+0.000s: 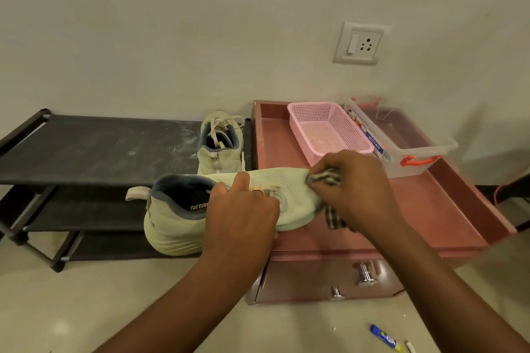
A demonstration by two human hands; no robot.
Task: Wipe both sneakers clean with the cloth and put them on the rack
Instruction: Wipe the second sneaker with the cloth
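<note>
The sneaker [172, 223] lies crosswise, heel left toward the rack [100, 149] and toe right over the desk [430, 209], with the left hand [243, 209], the one nearer the rack, gripping its middle and the right hand [352, 186] pinching the cloth [327, 176] against its toe.

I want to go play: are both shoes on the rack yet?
No: one sneaker stands on the rack; the left hand holds the other sneaker, the right hand rubs it with the cloth.
</note>
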